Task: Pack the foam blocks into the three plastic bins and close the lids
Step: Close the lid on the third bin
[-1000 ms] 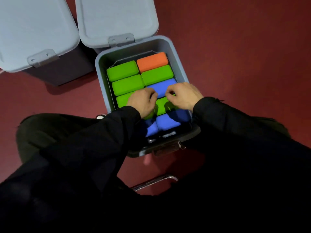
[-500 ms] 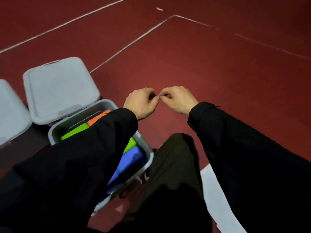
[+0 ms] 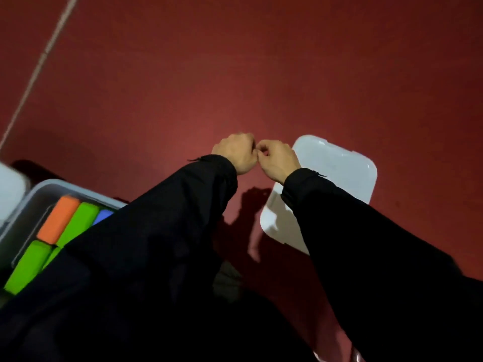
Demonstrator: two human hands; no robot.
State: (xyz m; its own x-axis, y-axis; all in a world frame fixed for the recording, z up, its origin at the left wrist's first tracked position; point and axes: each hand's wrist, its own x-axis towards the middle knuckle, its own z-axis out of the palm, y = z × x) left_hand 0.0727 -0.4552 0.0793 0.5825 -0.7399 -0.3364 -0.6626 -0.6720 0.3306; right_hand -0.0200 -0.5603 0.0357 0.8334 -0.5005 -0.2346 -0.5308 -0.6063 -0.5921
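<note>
I see my left hand [image 3: 236,154] and right hand [image 3: 278,159] curled, knuckles touching, empty, above the dark red floor [image 3: 261,74], beside the open grey plastic bin [image 3: 65,185].

Dark red floor [image 3: 261,74] carries an open bin [image 3: 39,188]; a white lid [image 3: 339,168].

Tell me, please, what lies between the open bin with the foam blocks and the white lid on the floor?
In the head view, the left sleeve crosses between the bin and the white lid, over bare red floor.
</note>
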